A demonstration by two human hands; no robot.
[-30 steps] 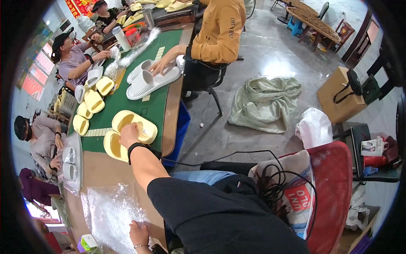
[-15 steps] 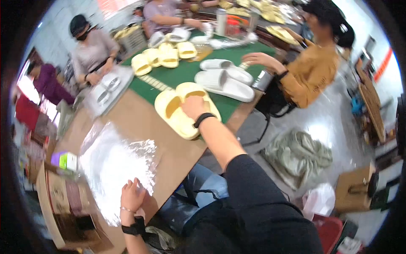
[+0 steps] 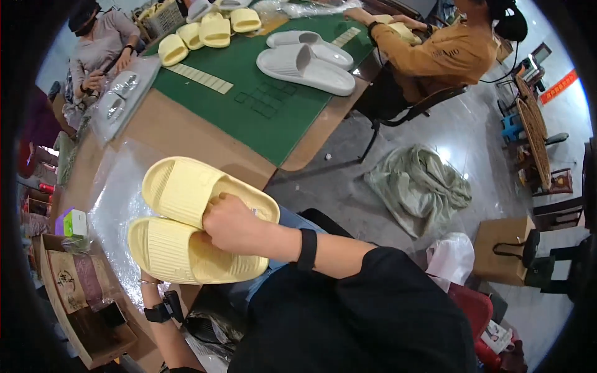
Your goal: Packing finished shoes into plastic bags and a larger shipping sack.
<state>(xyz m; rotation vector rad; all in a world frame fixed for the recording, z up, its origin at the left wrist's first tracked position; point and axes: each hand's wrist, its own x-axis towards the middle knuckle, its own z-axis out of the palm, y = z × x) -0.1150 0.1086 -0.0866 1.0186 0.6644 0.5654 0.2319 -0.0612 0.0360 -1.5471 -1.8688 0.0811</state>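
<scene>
We are gripping the yellow slipper pair [image 3: 199,224] stacked in our right hand [image 3: 233,227] above the plastic bag [image 3: 118,199], steadying them together; our left hand [image 3: 146,280] is apparently hidden beneath, state indeterminable.

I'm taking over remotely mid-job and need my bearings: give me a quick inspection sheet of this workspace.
Surface: long brown table with a green mat on its far part.
Job's things: pair of yellow slippers held together above a clear plastic bag.
Clutter: more yellow slippers and a white pair on the mat; open cardboard box at the left.
Grips: right hand closed on the pair; left hand mostly hidden under it, only the wrist with a watch shows.
Cables: nothing seen near the hands.
Surroundings: other people seated at the table; grey-green sack and brown paper bag on the floor.
</scene>
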